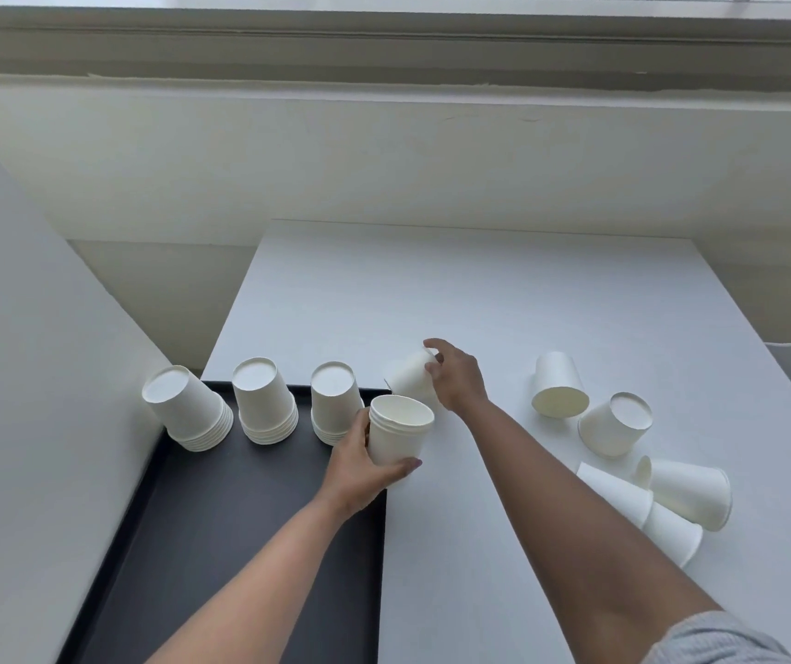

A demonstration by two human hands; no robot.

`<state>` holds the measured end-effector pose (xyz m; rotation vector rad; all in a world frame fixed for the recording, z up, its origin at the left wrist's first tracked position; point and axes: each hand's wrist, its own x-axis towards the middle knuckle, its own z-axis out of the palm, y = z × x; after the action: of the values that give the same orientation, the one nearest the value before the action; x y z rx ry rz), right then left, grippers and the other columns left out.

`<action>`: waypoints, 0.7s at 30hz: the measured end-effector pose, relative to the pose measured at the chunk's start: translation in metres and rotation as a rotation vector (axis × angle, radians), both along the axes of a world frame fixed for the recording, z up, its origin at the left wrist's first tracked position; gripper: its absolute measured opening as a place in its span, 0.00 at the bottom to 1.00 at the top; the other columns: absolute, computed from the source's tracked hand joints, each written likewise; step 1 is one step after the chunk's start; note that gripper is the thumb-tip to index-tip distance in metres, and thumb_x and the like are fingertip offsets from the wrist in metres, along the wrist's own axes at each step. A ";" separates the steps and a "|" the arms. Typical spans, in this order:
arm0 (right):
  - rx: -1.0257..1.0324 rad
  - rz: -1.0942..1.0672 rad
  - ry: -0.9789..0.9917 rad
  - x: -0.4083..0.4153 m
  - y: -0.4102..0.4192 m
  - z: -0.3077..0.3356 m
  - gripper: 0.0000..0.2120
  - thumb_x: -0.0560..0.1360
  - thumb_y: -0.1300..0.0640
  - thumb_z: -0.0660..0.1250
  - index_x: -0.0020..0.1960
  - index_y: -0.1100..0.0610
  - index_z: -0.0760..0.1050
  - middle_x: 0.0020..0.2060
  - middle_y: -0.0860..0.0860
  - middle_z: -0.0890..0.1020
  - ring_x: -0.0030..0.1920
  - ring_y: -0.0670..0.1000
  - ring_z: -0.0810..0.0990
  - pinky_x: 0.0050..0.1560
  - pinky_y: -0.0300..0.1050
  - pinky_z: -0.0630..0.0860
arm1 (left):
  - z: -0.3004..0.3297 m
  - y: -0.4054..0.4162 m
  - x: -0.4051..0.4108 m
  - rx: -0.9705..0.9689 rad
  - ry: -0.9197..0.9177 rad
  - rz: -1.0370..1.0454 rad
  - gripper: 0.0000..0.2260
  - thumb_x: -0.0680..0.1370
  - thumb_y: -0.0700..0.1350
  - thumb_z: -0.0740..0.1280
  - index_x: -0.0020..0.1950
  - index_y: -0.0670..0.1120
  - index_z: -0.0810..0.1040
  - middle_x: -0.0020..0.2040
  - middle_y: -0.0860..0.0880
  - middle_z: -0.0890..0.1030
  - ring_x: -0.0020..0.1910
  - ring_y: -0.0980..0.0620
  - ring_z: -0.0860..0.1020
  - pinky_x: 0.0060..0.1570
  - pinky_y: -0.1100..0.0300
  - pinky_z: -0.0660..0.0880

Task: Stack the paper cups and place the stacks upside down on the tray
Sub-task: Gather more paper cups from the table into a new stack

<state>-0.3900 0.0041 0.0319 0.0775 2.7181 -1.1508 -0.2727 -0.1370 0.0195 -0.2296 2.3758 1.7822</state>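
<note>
Three upside-down stacks of white paper cups stand along the far edge of the black tray point(221, 519): one at the left point(187, 408), one in the middle point(264, 402), one at the right point(333, 400). My left hand point(360, 467) holds an upright stack of cups point(398, 431) at the tray's right edge, mouth up. My right hand point(455, 376) grips a single cup point(410, 378) lying on its side on the table just behind that stack.
On the white table point(479, 289) to the right lie several loose cups: one tipped point(558, 385), one upside down point(616, 424), others on their sides point(688, 491) point(623, 496) point(671, 534). A wall runs behind and a white panel stands to the left.
</note>
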 end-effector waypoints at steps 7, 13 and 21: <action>-0.336 -0.320 0.348 0.027 0.015 0.032 0.12 0.77 0.63 0.61 0.57 0.57 0.78 0.50 0.55 0.83 0.48 0.50 0.78 0.44 0.29 0.67 | 0.003 0.004 0.004 -0.021 0.000 0.004 0.28 0.64 0.42 0.78 0.56 0.59 0.68 0.50 0.61 0.77 0.49 0.63 0.75 0.40 0.72 0.72; -0.424 -0.062 0.643 0.069 0.018 0.058 0.10 0.76 0.64 0.63 0.55 0.56 0.80 0.45 0.45 0.82 0.46 0.40 0.77 0.47 0.26 0.71 | 0.009 0.011 0.011 -0.035 0.008 0.006 0.26 0.64 0.42 0.78 0.48 0.64 0.67 0.47 0.62 0.77 0.46 0.66 0.75 0.38 0.74 0.72; -0.186 0.159 0.730 0.112 0.027 0.045 0.11 0.74 0.68 0.64 0.54 0.60 0.80 0.41 0.56 0.84 0.43 0.57 0.81 0.66 0.44 0.69 | 0.016 0.023 0.017 -0.012 0.026 -0.005 0.29 0.64 0.41 0.78 0.58 0.56 0.68 0.50 0.58 0.77 0.48 0.63 0.75 0.41 0.69 0.71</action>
<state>-0.2783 0.0311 0.0767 -0.7026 3.0895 -1.6171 -0.2553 -0.1138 0.0351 -0.2025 2.4032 1.7804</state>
